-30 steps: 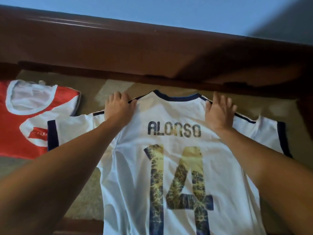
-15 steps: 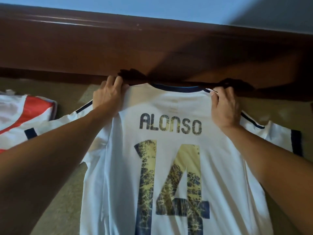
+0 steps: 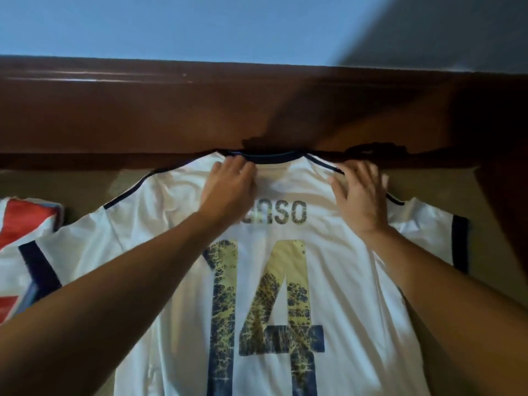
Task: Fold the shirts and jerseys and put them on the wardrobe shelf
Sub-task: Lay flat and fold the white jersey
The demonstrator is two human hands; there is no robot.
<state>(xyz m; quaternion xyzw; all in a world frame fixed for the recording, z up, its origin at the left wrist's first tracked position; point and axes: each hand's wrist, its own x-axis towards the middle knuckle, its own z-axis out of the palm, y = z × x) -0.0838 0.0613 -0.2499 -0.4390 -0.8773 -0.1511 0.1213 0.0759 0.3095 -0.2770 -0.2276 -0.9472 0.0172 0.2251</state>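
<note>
both hands (image 3: 231, 184) (image 3: 361, 195) on white jersey (image 3: 343, 281)

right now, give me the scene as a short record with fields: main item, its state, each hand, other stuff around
main item: white jersey, number 14 on the back
state: spread flat, back up, unfolded, collar against the wooden board
left hand: on the jersey by the collar, fingers at the collar edge; a pinch cannot be told
right hand: on the shoulder, fingers fairly straight
other: red and white jersey at the left, partly under the white sleeve
surface: tan bedding
</note>
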